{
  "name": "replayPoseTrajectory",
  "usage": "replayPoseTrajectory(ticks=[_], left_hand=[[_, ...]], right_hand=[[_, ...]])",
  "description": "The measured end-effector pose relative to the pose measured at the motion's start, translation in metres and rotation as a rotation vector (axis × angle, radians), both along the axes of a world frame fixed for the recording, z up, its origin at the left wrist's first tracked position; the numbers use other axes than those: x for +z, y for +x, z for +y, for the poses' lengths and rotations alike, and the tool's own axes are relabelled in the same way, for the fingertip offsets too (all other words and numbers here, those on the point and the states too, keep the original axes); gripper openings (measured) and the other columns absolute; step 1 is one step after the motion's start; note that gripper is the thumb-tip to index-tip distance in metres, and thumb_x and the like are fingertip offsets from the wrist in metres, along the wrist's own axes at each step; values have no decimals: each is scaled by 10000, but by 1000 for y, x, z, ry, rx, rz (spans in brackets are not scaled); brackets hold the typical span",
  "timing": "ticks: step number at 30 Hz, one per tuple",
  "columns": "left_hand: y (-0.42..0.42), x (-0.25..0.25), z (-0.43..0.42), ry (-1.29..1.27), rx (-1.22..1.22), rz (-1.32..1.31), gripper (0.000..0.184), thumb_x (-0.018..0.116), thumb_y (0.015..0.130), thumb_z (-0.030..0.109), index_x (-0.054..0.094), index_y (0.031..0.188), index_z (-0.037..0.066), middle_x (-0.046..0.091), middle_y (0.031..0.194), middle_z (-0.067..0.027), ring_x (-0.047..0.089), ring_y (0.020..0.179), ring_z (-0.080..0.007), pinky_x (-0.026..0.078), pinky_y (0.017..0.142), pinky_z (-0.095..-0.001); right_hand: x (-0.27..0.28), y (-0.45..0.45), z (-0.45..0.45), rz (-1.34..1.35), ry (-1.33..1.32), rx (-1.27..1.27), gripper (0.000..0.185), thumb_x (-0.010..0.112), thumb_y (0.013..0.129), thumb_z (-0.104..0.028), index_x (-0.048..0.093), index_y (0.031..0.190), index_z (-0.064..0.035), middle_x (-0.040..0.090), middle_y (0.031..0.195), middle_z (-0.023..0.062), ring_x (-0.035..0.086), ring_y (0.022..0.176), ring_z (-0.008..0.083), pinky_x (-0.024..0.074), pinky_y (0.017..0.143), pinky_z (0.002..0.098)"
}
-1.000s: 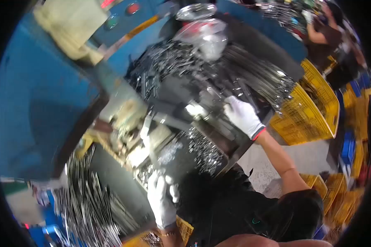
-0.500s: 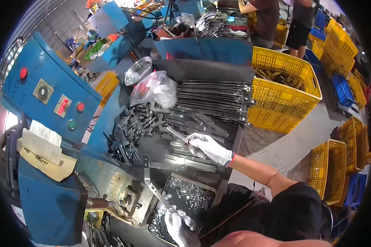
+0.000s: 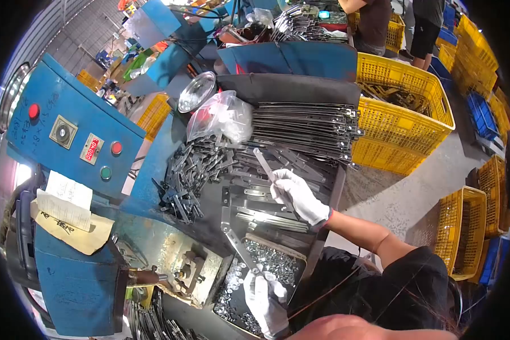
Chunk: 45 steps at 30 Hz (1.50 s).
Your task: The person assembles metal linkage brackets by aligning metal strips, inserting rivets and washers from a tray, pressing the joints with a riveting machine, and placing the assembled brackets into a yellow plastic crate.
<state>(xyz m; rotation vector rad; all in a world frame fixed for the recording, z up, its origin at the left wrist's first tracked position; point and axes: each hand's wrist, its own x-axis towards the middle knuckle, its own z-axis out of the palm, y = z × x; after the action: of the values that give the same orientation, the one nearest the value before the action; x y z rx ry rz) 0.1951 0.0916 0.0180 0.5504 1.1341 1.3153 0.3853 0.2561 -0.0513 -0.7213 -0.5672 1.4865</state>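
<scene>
My left hand [image 3: 264, 303], in a white glove, is closed on the lower end of a jointed metal strip [image 3: 241, 249]. This strip bends at a pivot and its other section points toward the back of the table. My right hand [image 3: 301, 198], gloved too, pinches a flat metal strip [image 3: 264, 164] that sticks up and left from the fingers. Beneath the right hand lie several bright flat strips [image 3: 272, 220]. Small metal parts fill a shallow tray [image 3: 305, 262] beside my left hand.
Dark short brackets [image 3: 190, 175] are heaped at left, and long bars [image 3: 306, 127] are stacked behind. A plastic bag [image 3: 221, 119] rests near them. A blue machine with a control panel [image 3: 76, 130] stands left. Yellow crates [image 3: 402, 127] stand right; other people are beyond.
The view has shifted slightly. The strip in my right hand has tilted more upright. My left hand has moved up and to the right with the jointed strip.
</scene>
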Motion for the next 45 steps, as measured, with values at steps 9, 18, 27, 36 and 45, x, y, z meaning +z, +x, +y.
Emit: replayPoseTrajectory(ticks=[9,18,27,36,45], left_hand=[[16,1,5,-17,-49,-9,296,550,1017,155,532,1276,12,623,868,-75,525,526,-116,397,434,-239],[24,-3,3,-5,-67,-24,317,585,999,170,542,1272,15,611,832,-65,524,525,-114,384,426,-235],[23,4,-4,-137,-58,-5,255,572,1005,145,563,1234,32,640,869,-85,555,560,-115,423,449,-232],[22,-1,-10,-145,-28,56,347,596,985,220,541,1286,57,586,843,-28,473,493,-91,350,397,-219],[23,3,-11,-167,6,59,266,590,985,153,564,1219,28,628,833,-80,538,490,-130,393,394,-244]], right_hand=[[-2,4,1,-3,-146,19,173,516,913,-166,570,1057,-86,573,822,14,523,585,108,418,507,251],[-37,7,10,61,-83,134,251,567,978,-186,543,1186,-48,626,927,50,610,670,133,498,576,267],[2,5,1,274,-122,328,407,573,1019,-181,497,1397,-50,612,943,8,575,731,78,491,612,231],[-7,8,1,38,-99,371,485,672,961,-161,520,1418,-110,605,1100,-29,556,883,48,480,703,217],[-14,4,3,-38,-52,338,334,550,1017,-202,573,1307,-38,663,1119,63,667,1026,156,560,867,281]])
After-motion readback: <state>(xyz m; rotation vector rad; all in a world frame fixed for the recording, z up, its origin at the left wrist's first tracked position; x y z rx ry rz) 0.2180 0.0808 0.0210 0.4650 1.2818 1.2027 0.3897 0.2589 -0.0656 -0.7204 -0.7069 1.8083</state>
